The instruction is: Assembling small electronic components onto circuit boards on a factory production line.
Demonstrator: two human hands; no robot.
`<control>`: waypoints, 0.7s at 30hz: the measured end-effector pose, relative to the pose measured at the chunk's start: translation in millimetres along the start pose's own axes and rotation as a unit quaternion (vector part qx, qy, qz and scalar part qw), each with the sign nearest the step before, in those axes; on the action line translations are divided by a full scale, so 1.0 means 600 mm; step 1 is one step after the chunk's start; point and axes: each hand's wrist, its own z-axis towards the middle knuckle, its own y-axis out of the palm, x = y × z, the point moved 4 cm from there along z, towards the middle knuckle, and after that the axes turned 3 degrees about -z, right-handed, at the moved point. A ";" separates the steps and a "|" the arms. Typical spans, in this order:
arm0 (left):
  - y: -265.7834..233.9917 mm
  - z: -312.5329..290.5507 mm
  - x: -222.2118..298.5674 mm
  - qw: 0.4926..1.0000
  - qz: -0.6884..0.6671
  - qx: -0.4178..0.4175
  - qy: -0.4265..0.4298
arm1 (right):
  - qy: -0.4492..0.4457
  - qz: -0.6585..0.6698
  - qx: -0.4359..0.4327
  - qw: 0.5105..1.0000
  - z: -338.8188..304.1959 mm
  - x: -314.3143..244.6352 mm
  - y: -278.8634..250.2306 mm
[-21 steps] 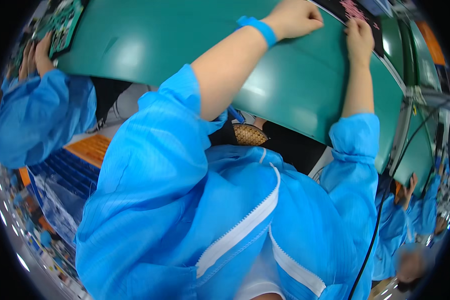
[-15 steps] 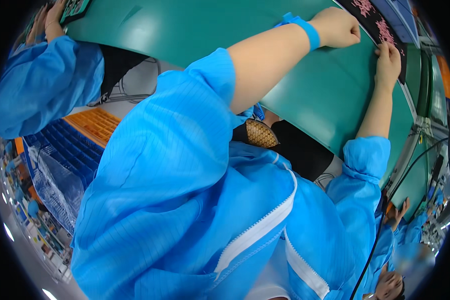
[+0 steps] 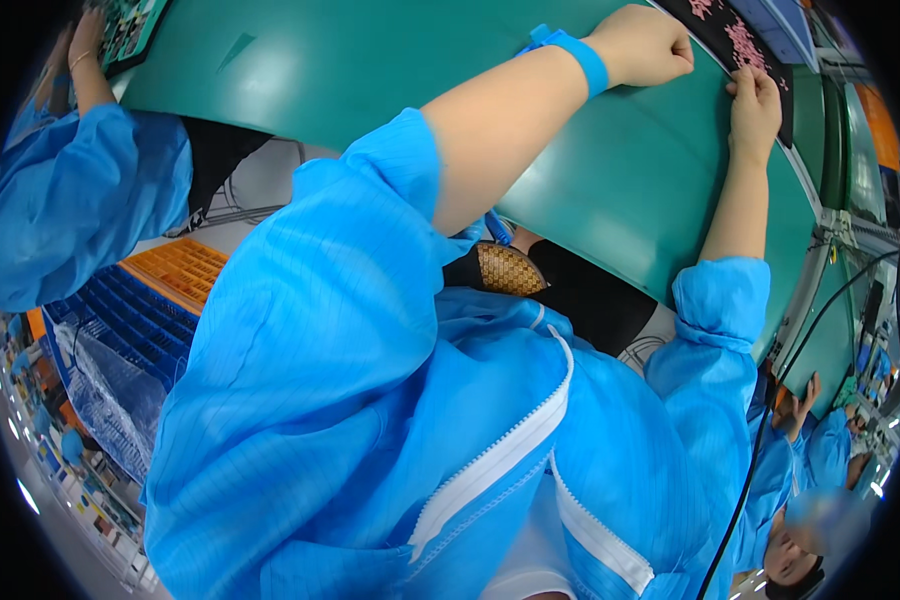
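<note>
My left hand (image 3: pixel 641 46), with a blue wrist strap (image 3: pixel 588 62) on its wrist, is curled into a fist above the far part of the green table (image 3: pixel 390 60). Whatever it may hold is hidden by the fingers. To its right, my right hand (image 3: pixel 755 112) has thumb and fingers pinched together at the near edge of a black strip (image 3: pixel 785 125). Small pink pieces (image 3: pixel 745 48) lie scattered on that strip, just beyond the right fingertips. Anything between those fingertips is too small to make out.
A blue bin (image 3: pixel 775 30) stands beyond the black strip. Blue crates (image 3: pixel 120 325) and an orange crate (image 3: pixel 180 270) are at left. Co-workers in blue sit at left and lower right; one person's hand (image 3: pixel 85 40) is near a green board. A black cable (image 3: pixel 770 420) hangs at right.
The whole view has shifted and turned slightly, so table and hands appear farther left. Both hands keep nearly the same closed poses near the black strip.
</note>
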 end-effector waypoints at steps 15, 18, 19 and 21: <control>0.001 -0.007 -0.018 0.987 -0.044 -0.068 -0.137 | -0.043 -0.109 0.032 0.993 -0.022 -0.045 0.021; -0.002 -0.013 -0.012 0.985 -0.047 -0.071 -0.149 | -0.042 -0.117 0.025 0.992 -0.029 -0.050 0.024; 0.001 -0.013 -0.008 0.984 -0.052 -0.075 -0.154 | -0.058 -0.128 0.030 0.990 -0.030 -0.052 0.020; -0.002 -0.012 0.001 0.982 -0.058 -0.078 -0.161 | -0.075 -0.141 0.035 0.987 -0.031 -0.062 0.020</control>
